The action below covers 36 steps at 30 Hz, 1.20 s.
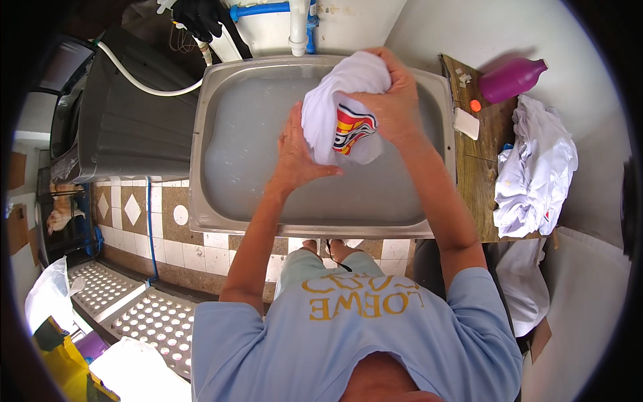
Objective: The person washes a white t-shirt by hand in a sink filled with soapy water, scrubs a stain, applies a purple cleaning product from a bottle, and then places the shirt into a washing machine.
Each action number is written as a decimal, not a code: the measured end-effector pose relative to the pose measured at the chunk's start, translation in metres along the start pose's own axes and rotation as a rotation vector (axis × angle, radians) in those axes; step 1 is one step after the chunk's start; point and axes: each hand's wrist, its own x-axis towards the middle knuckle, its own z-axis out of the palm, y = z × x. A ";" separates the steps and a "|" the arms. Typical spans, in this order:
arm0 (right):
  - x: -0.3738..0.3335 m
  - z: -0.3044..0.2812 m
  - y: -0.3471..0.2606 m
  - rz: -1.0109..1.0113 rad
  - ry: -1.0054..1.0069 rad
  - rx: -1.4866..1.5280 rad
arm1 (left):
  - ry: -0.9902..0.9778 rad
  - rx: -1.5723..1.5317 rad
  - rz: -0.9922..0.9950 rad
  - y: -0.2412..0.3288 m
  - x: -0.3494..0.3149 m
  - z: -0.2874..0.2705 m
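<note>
A bunched white garment (321,110) with a red, yellow and black print is held up over the sink (442,134). My right hand (395,104) grips its upper right side, the thumb pressed into the folds. Against the lower left side rests my left hand (295,151), its fingers cupped along the cloth and its thumb stretched out below. The cloth hides part of the left fingers. Cloudy grey water (248,161) fills the basin under both hands.
Right of the sink, a wooden board (475,174) bears a white soap bar (467,124), an orange cap (475,106), a purple bottle (512,80) and piled white clothes (536,167). A dark grey machine (134,107) with a white hose (137,82) stands left. White pipes (299,27) rise behind.
</note>
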 end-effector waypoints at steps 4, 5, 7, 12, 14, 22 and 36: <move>-0.016 0.007 -0.044 -0.094 0.081 0.275 | 0.189 -0.352 -0.033 0.015 0.024 0.042; -0.020 0.004 -0.048 -0.132 0.093 0.334 | 0.240 -0.465 -0.016 0.015 0.036 0.045; -0.031 -0.021 -0.033 -0.124 0.294 0.471 | 0.387 -0.536 0.120 0.036 0.049 0.041; -0.066 -0.057 0.056 0.232 0.493 0.940 | 0.408 -0.660 0.204 0.073 0.062 0.031; -0.088 -0.036 0.098 0.369 0.375 1.204 | 0.361 -0.697 0.248 0.085 0.057 0.042; -0.094 -0.009 0.125 0.176 0.305 1.238 | 0.139 -1.606 -0.529 0.058 0.019 0.040; -0.089 -0.027 0.101 0.340 0.356 0.814 | 0.237 -1.270 -0.523 0.049 0.002 0.007</move>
